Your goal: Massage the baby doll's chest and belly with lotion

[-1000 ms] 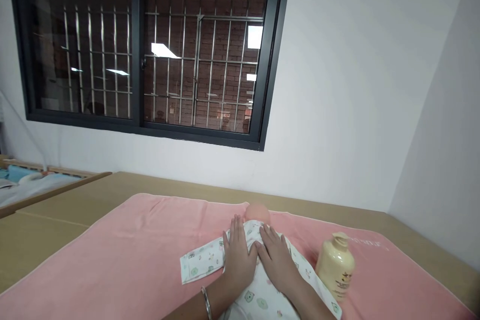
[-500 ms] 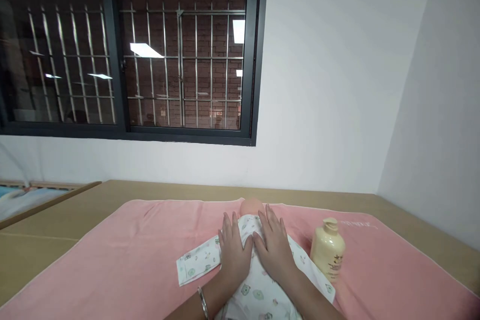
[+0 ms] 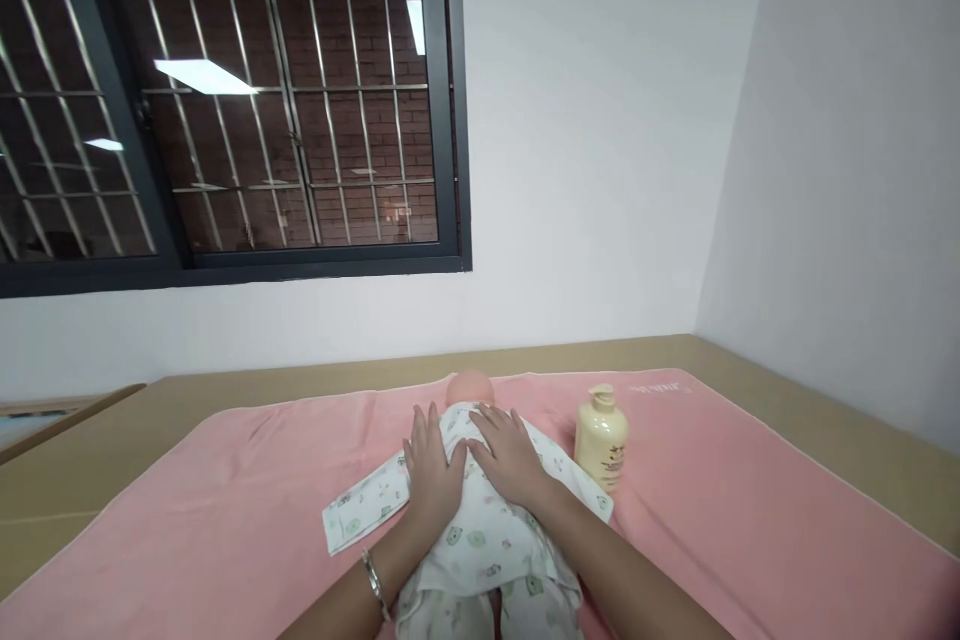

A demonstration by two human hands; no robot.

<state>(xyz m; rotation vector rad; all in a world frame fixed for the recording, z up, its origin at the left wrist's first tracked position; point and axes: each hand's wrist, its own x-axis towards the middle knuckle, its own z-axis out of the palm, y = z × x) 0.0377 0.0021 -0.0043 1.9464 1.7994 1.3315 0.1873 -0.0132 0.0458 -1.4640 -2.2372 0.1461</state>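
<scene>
A baby doll in a white printed top lies on a pink towel, with its head at the far end and its sleeves spread to both sides. My left hand, below a silver bangle, rests flat on the left of the doll's upper body, fingers stretched out. On the right of the upper body lies my right hand, also flat, its fingers angled to the left. The thumbs come close together at the middle. Printed trousers show below the top.
A pale yellow pump bottle stands on the towel beside the doll's right-hand sleeve. Wooden table edging surrounds the towel. Behind are a white wall and a barred window. A wooden rail borders the far left.
The view has turned right and tilted, so everything sits further left and the trousers show. My right hand's fingers now slant more to the left; both hands stay on the doll.
</scene>
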